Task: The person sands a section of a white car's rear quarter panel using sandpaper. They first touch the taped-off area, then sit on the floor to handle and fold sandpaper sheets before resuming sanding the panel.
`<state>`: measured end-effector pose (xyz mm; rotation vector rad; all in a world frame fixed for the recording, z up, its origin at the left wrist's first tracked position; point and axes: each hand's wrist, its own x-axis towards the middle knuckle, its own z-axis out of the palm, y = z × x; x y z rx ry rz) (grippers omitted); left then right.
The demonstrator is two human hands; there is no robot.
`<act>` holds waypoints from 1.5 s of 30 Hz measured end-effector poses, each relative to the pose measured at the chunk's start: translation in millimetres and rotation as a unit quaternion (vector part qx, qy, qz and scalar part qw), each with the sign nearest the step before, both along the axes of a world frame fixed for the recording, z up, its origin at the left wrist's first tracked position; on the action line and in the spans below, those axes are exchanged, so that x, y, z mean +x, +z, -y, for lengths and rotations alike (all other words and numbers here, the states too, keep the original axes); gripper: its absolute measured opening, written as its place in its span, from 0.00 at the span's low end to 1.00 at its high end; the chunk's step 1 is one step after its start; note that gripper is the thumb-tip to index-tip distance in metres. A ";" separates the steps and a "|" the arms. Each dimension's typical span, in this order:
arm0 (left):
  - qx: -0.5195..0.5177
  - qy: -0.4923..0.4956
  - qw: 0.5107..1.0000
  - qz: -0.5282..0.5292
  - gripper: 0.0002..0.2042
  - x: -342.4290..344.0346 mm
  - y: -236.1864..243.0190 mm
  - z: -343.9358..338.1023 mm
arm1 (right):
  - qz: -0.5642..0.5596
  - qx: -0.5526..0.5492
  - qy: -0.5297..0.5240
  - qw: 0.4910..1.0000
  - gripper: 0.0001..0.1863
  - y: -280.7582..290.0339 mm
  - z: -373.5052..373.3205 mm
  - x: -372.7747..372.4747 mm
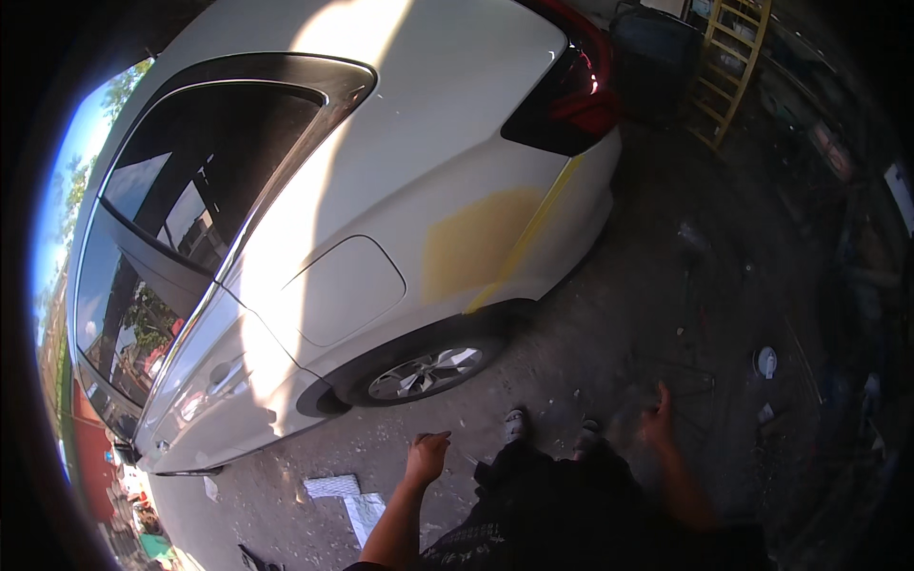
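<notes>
A white car [409,190] stands in front of me, its rear side panel facing me. A yellow patch [476,243] covers part of that panel between the fuel flap [347,285] and the red tail light [581,90]. Yellow also runs along the seam of the rear bumper [576,224]. My left hand [428,457] hangs below the rear wheel [424,373], its fingers partly bent and nothing visible in them. Over the dark floor to the right is my right hand [659,419], slightly blurred, fingers stretched out. Neither hand touches the car.
Patterned sheets [347,500] lie on the floor at lower left. A yellow ladder [733,62] and a dark bin-like container [652,57] stand at the far right. A round white object [764,362] and scattered debris are on the floor to the right. My shoes [515,425] are near the wheel.
</notes>
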<state>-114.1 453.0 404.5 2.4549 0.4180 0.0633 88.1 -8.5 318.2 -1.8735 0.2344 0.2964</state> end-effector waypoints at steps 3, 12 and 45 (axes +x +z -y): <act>0.041 -0.120 0.992 0.014 0.10 64.6 30.6 -27.8 | 0.073 -0.043 -0.050 0.995 0.40 -8.5 -3.1 -39.2; 0.195 -0.395 0.894 0.082 0.14 194.0 101.6 -20.6 | 0.044 -0.174 -0.175 0.968 0.35 -15.5 -21.4 -165.9; 0.684 -0.383 0.620 0.032 0.31 380.8 168.1 14.8 | -0.056 -0.134 -0.506 0.850 0.36 -22.7 -68.8 -306.3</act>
